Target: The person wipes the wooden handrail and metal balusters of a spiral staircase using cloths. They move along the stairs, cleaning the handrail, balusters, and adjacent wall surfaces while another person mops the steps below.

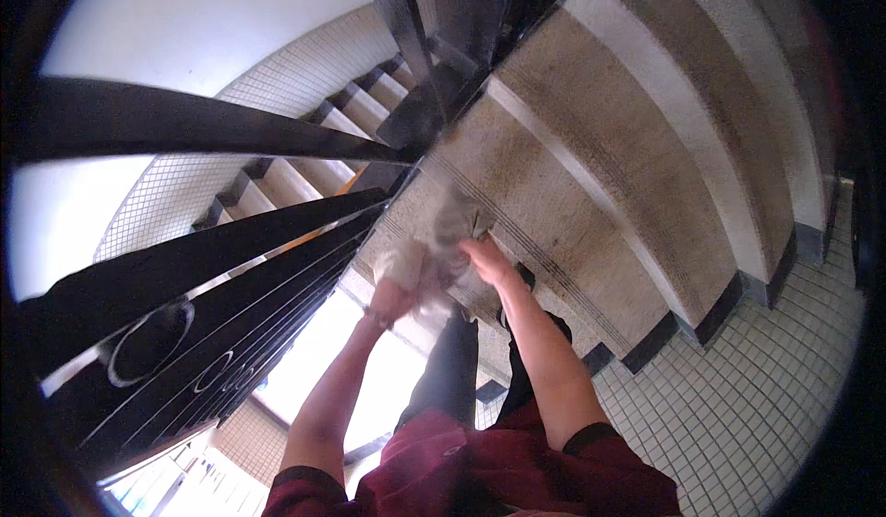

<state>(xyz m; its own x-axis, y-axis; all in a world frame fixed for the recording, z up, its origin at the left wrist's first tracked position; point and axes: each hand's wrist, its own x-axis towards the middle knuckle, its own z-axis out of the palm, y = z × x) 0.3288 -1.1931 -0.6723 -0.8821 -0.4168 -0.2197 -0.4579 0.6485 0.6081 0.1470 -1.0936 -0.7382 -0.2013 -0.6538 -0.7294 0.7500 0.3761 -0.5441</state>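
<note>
A pale, crumpled cloth is bunched at my left hand, whose fingers are mostly hidden by it and by motion blur. My right hand is closed on a greyish cloth just to the right. The blur hides whether these are one cloth or two. Both hands are in front of my body, above a speckled stone stair tread with dark grooved lines. My dark trouser legs show below the hands.
A dark railing with ring ornaments runs along the left. Beyond it, a lower stair flight shows. Curved steps rise to the upper right. A white-tiled wall borders them at right.
</note>
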